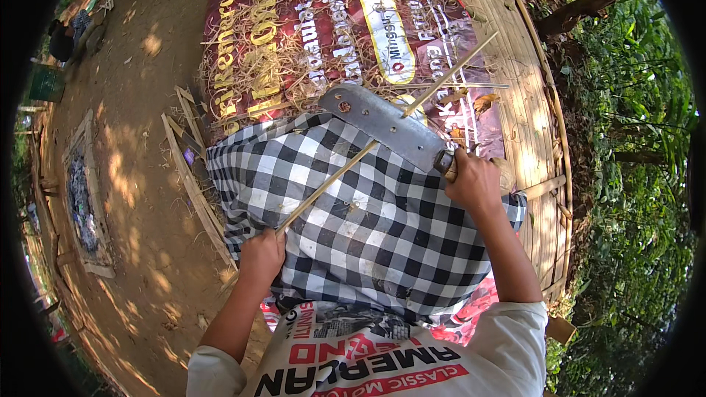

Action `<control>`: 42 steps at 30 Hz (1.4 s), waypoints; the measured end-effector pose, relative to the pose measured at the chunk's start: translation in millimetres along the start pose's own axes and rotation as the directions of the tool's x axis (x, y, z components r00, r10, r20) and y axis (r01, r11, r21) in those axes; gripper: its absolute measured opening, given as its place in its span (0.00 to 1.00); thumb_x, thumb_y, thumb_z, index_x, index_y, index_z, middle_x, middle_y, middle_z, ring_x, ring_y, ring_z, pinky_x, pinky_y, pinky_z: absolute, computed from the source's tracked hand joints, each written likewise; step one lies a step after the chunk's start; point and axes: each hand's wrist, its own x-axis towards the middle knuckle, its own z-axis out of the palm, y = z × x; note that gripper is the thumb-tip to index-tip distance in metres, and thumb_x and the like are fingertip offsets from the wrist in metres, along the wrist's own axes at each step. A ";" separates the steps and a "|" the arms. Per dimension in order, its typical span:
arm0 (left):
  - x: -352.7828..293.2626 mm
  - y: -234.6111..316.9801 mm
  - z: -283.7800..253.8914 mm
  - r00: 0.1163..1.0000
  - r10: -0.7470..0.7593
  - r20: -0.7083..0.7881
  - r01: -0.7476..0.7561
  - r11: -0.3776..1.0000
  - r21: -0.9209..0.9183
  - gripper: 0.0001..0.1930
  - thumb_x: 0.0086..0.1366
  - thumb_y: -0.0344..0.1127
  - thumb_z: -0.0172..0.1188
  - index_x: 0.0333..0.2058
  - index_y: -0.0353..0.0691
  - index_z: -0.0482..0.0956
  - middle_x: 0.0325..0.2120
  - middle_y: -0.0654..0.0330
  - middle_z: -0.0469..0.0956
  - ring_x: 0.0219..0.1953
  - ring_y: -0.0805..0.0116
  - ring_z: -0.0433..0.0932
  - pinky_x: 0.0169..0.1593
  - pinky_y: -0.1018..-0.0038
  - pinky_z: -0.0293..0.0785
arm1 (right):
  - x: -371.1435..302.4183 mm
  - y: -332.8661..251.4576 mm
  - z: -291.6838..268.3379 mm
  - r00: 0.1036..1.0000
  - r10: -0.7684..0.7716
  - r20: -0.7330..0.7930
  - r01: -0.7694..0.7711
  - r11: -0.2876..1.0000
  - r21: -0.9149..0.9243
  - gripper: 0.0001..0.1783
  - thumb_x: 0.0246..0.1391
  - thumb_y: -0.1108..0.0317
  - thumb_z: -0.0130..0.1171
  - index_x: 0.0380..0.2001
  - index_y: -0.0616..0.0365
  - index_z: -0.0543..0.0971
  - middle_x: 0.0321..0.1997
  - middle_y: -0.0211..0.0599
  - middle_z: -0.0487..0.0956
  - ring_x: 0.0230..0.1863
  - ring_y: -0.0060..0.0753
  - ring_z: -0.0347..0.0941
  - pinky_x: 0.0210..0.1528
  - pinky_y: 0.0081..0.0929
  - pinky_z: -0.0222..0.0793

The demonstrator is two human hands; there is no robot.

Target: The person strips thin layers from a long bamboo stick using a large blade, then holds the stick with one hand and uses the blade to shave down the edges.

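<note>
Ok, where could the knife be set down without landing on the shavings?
Bare woven bamboo platform right of the printed banner, beyond the right hand, is free. Banner's middle is crowded with bamboo shavings. Checkered cloth under the bamboo stick and knife is occupied.

The blade (382, 123) lies across the checked cloth (368, 220), over the bamboo stick (382, 132). Beyond the cloth lies the banner (331, 22); left of it, wooden slats (187, 169).

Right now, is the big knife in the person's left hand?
No, the right hand grips the knife by its handle, while the left hand holds the bamboo stick.
</note>
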 end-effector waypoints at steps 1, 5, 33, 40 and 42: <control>-0.6 -3.6 0.9 1.000 0.024 -0.016 -0.024 1.000 0.004 0.15 0.66 0.36 0.52 0.23 0.32 0.73 0.17 0.41 0.74 0.23 0.40 0.77 0.27 0.51 0.71 | -2.0 -9.9 2.9 1.000 0.018 -0.003 -0.018 1.000 0.012 0.16 0.35 0.67 0.63 0.30 0.59 0.73 0.24 0.47 0.79 0.26 0.49 0.79 0.30 0.42 0.73; -14.1 -22.6 11.5 0.999 0.026 -0.039 -0.026 1.000 0.003 0.16 0.66 0.39 0.53 0.22 0.34 0.72 0.15 0.43 0.75 0.21 0.42 0.78 0.26 0.53 0.74 | -11.5 -70.7 -2.1 0.955 -0.295 0.036 0.290 0.952 0.098 0.13 0.35 0.68 0.62 0.27 0.58 0.72 0.23 0.45 0.78 0.24 0.49 0.78 0.30 0.39 0.74; -12.5 -23.1 10.1 0.996 0.023 -0.088 -0.021 0.999 0.024 0.15 0.65 0.37 0.53 0.23 0.32 0.72 0.13 0.41 0.73 0.19 0.40 0.76 0.25 0.53 0.72 | -7.1 -41.7 -8.4 0.983 -0.155 0.096 0.140 0.979 0.148 0.16 0.37 0.67 0.61 0.32 0.60 0.73 0.26 0.45 0.79 0.27 0.48 0.79 0.28 0.40 0.73; -13.6 -29.7 13.4 0.997 0.035 -0.075 -0.033 0.999 0.026 0.15 0.65 0.37 0.54 0.23 0.32 0.72 0.13 0.42 0.73 0.19 0.41 0.76 0.24 0.53 0.72 | 6.3 -6.0 -6.3 0.993 -0.114 -0.014 0.115 0.992 0.059 0.16 0.37 0.65 0.62 0.31 0.59 0.73 0.25 0.46 0.79 0.27 0.51 0.78 0.30 0.43 0.73; -16.5 -31.7 13.7 0.997 0.034 -0.075 -0.031 0.999 0.037 0.15 0.64 0.37 0.54 0.23 0.32 0.72 0.14 0.42 0.73 0.19 0.41 0.76 0.25 0.53 0.72 | 23.2 35.2 -22.5 0.985 0.139 -0.098 -0.133 0.989 0.063 0.13 0.38 0.65 0.60 0.28 0.60 0.74 0.24 0.51 0.79 0.28 0.55 0.78 0.32 0.46 0.73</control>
